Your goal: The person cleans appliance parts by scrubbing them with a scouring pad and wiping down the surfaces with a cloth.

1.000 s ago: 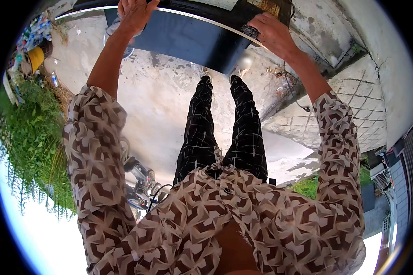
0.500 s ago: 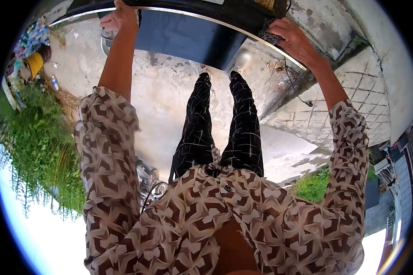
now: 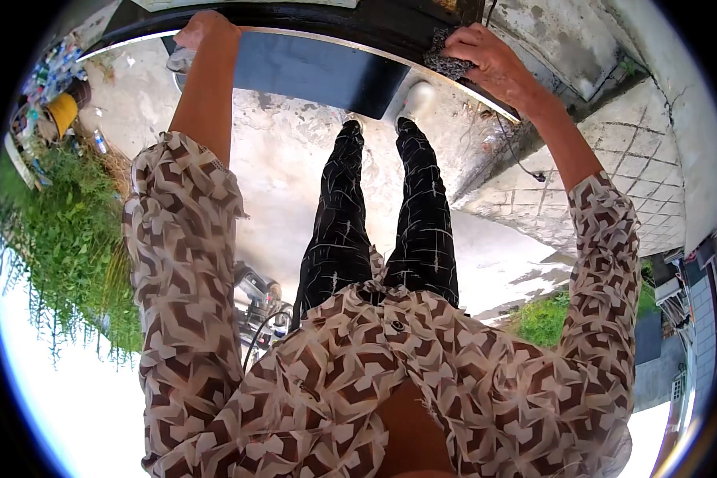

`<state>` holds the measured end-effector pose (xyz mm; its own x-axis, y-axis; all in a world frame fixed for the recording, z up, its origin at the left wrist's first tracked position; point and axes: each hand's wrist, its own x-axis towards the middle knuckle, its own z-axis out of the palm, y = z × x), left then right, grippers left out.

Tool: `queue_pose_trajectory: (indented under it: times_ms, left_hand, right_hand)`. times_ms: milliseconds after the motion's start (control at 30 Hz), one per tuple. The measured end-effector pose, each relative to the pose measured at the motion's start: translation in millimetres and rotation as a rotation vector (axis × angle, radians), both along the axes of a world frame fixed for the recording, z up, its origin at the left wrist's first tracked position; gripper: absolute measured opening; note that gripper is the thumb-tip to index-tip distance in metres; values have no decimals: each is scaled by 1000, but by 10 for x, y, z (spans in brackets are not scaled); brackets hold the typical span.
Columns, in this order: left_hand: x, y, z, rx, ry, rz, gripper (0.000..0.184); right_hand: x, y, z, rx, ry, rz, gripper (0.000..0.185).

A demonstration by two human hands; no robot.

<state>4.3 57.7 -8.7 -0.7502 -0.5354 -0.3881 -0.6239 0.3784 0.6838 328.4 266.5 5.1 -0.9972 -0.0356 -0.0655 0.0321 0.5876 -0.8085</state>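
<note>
Black glossy surface (image 3: 319,17) bore the work. Left hand (image 3: 207,33) was at near edge, left part; finger state indeterminate. Right hand (image 3: 498,68), near edge, right part: fingers clamped on grey mesh scouring pad (image 3: 444,64). Judged risk: overreaching the edge could snag pad, scrape knuckles.

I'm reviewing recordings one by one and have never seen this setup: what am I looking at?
No machine here: a person works bare-handed, seen by one head-worn camera looking down past a brown-and-cream patterned shirt. The right hand grips a dark grey, wiry wad at the edge of a shiny black surface. The left hand is at that same edge; whether it holds anything is unclear. Farther up, a pale patch and a brownish patch are too cropped to identify.
</note>
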Motion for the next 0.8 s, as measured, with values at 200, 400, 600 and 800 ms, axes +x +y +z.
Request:
queue_pose_trajectory:
  times_ms: [200, 400, 600, 800]
  left_hand:
    - [-283, -372, -431, -174, -26, -108, 26]
    - [-241, -272, -305, -269, -56, -156, 27]
    - [-325, -293, -360, -216, -9, -65, 26]
    - [-408, -385, -345, -182, 20, -11, 25]
  right_hand:
    - [-574, -507, -163, 95, 192, -61, 46]
    - [-352, -390, -76, 48, 96, -73, 42]
    - [-29, -200, 22, 64, 19, -14, 36]
    - [-1020, -836, -245, 85, 426, -220, 11]
